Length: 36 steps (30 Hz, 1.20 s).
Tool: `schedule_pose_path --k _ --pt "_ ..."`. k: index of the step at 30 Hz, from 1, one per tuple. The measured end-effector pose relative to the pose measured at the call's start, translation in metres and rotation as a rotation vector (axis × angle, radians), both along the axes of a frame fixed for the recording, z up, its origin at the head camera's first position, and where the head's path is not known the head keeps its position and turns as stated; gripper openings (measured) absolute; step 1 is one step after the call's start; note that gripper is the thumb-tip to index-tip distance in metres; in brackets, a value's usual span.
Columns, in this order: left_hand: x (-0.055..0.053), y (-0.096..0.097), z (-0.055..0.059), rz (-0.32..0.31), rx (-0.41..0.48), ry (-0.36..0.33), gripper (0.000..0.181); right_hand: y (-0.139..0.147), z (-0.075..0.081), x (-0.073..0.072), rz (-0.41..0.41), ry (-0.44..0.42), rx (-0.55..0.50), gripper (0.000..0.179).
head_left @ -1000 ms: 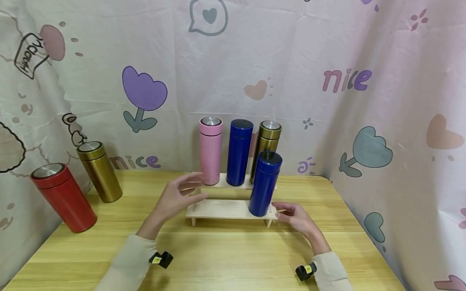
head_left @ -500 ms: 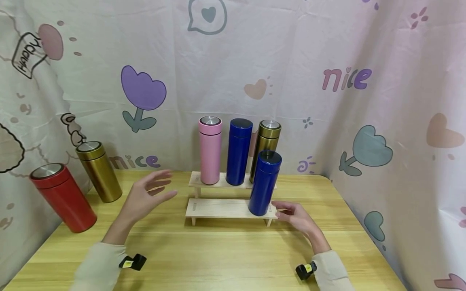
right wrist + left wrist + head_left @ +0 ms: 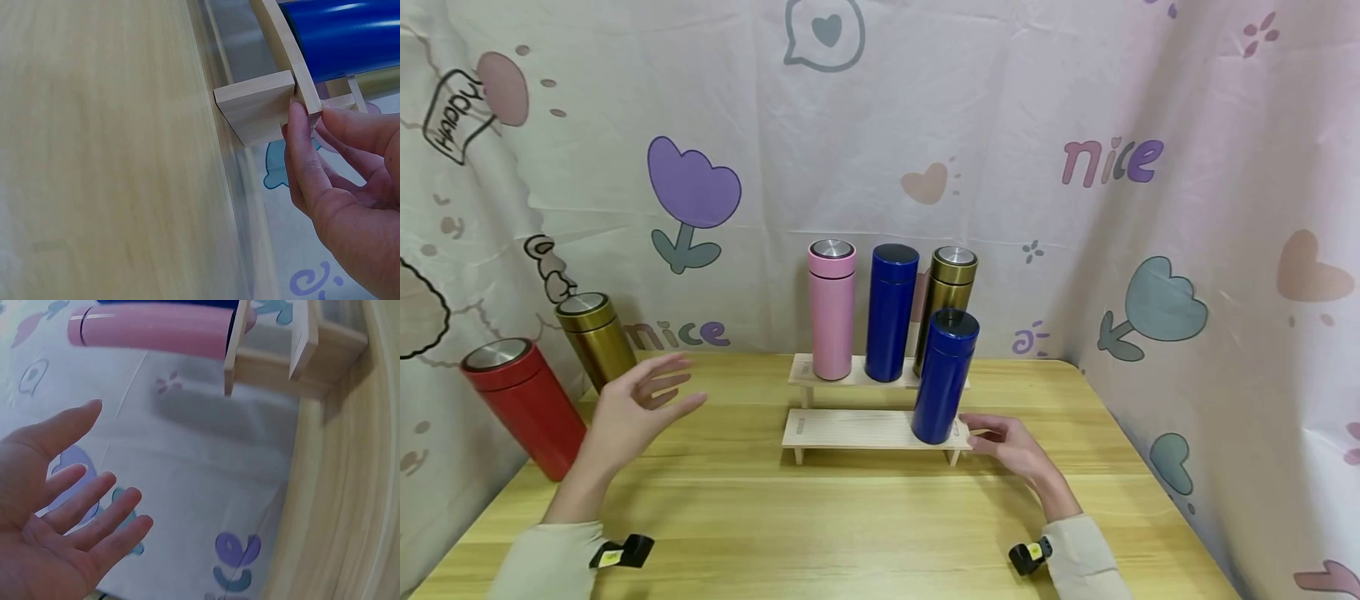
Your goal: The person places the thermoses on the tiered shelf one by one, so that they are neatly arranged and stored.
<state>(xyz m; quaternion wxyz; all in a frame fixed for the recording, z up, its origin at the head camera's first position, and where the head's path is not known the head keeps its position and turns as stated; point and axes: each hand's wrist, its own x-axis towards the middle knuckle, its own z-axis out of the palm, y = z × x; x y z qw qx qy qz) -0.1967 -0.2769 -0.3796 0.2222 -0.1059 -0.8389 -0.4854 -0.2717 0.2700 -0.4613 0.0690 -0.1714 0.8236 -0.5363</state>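
Note:
My right hand [image 3: 1011, 446] pinches the right end of the lower board of a two-tier wooden display stand [image 3: 850, 429]; the right wrist view shows thumb and fingers on the board's corner. Just left of it, a blue thermos [image 3: 943, 383] stands on that board. On the upper tier stand a pink thermos [image 3: 832, 325], another blue thermos [image 3: 891, 317] and a gold thermos [image 3: 953, 287], partly hidden. My left hand [image 3: 628, 421] is raised and holds nothing, its fingers spread in the left wrist view. It partly covers a gold thermos [image 3: 598, 342] and a red thermos [image 3: 523, 408].
The stand is on a light wooden table [image 3: 820, 533]. A printed cloth [image 3: 985, 108] hangs behind the table and down both sides. Black wrist cameras sit on both sleeves.
From beside the pink thermos, my left hand has moved left to the gold and red thermoses at the table's left. The right hand stays on the stand; the thermoses have not moved.

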Motion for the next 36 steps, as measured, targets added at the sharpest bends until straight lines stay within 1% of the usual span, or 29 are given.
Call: schedule_pose_path --k 3,8,10,15,17,21,24,27,30,33,35,36 --pt "0.004 -0.012 0.001 0.05 -0.004 0.0 0.061 0.0 0.0 0.0 0.008 0.009 0.004 0.046" --pt "0.01 -0.029 0.004 0.137 0.02 0.002 0.061 0.0 0.0 -0.001 -0.008 0.014 0.022 0.045" --pt "0.014 -0.036 0.005 0.161 0.038 0.004 0.061 -0.001 0.001 0.0 -0.012 0.013 0.025 0.045" --pt "0.024 -0.053 0.013 0.275 0.069 -0.006 0.064 -0.001 0.001 0.0 -0.008 0.016 0.024 0.045" --pt "0.027 -0.058 0.017 0.338 0.077 -0.007 0.065 -0.001 0.001 0.0 -0.009 0.016 0.022 0.045" --pt "0.033 -0.066 0.024 0.437 0.108 -0.035 0.067 -0.002 0.001 0.001 -0.011 0.007 0.018 0.045" --pt "0.037 -0.073 0.026 0.492 0.137 -0.071 0.07 -0.002 0.001 0.001 -0.014 0.001 0.025 0.046" --pt "0.041 -0.08 0.025 0.536 0.176 -0.082 0.072 -0.002 0.001 0.001 -0.021 0.0 0.039 0.045" --pt "0.044 -0.087 0.02 0.579 0.199 -0.079 0.069 -0.001 0.0 0.001 -0.031 0.001 0.049 0.045" --pt "0.047 -0.093 0.015 0.653 0.208 -0.083 0.064 -0.001 0.001 0.001 -0.03 0.003 0.052 0.045" --pt "0.048 -0.098 0.012 0.696 0.236 -0.09 0.059 -0.001 0.001 0.001 -0.028 0.002 0.046 0.044" --pt "0.049 -0.1 0.011 0.722 0.255 -0.103 0.058 -0.001 0.002 0.001 -0.024 0.003 0.043 0.045"
